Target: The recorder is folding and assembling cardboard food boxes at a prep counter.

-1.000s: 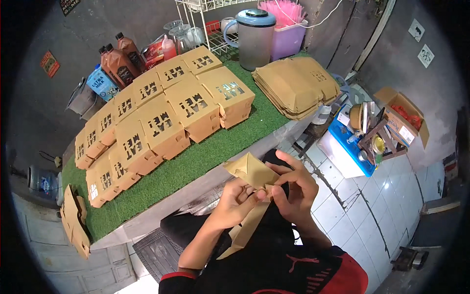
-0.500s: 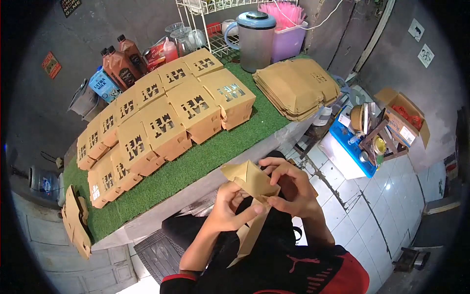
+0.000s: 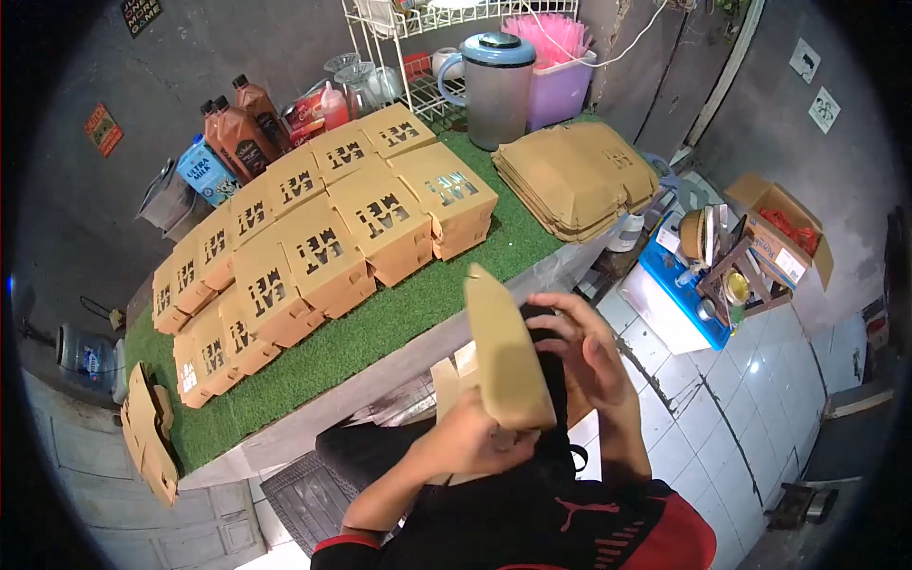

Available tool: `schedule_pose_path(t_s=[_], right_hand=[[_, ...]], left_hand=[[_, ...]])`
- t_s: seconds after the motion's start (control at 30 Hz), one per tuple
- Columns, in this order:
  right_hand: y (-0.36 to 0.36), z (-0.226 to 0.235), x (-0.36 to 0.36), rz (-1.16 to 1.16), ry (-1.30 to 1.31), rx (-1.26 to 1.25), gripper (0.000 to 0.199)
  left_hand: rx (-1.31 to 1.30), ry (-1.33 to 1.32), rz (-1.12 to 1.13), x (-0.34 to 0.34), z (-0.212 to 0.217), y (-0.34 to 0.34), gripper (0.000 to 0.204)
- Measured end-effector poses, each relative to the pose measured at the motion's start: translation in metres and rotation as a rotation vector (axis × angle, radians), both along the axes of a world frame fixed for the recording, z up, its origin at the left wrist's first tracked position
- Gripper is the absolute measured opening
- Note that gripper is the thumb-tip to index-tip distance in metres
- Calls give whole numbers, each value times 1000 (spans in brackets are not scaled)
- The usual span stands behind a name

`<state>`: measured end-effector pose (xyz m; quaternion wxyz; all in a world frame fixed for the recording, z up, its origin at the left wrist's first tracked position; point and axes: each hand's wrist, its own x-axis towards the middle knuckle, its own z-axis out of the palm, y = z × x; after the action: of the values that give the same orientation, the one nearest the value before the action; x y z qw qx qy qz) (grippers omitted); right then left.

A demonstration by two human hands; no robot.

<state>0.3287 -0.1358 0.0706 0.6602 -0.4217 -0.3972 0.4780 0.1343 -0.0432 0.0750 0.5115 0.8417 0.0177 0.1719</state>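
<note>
A partly folded brown cardboard box (image 3: 508, 356) is held over my lap, standing on end with one panel pointing up. My left hand (image 3: 480, 439) is closed round its lower end. Beside the box's right side, my right hand (image 3: 594, 356) has its fingers apart and curved; it looks free of the cardboard, though some fingertips are partly hidden. Another part of the cardboard (image 3: 445, 385) shows behind the raised panel.
Folded boxes (image 3: 323, 252) stand in two rows on the green turf-covered table (image 3: 399, 318). Flat cardboard blanks (image 3: 570, 176) are stacked at its right end. Behind are bottles (image 3: 242, 138), a jug (image 3: 499, 90) and a wire rack (image 3: 418, 57). A blue-lidded tub (image 3: 674, 285) stands on the floor.
The box has been turned from lying tilted between both hands to upright. My left hand has shifted to its lower end, and my right hand has let go and moved slightly right.
</note>
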Motion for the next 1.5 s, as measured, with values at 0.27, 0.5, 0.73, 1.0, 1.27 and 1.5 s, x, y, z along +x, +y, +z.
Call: schedule_pose_path(t_s=[0.27, 0.5, 0.73, 1.0, 1.27, 1.5], right_hand=[[-26, 2, 20, -197, -276, -13, 48], [-46, 18, 16, -203, -400, -122, 31], [-33, 20, -15, 291, -317, 334, 18], [49, 10, -100, 662, -320, 572, 15], [102, -19, -192, 674, -276, 638, 17], [109, -45, -212, 707, -333, 553, 17]], left_hand=[[472, 9, -349, 31, -41, -37, 33], [403, -44, -310, 42, -74, -21, 32], [-474, 107, -133, -56, -67, -11, 66], [-711, -386, 469, -141, -44, -84, 48], [-339, -611, 1271, -168, -29, -84, 17], [-940, -805, 1308, -170, -45, -70, 28]])
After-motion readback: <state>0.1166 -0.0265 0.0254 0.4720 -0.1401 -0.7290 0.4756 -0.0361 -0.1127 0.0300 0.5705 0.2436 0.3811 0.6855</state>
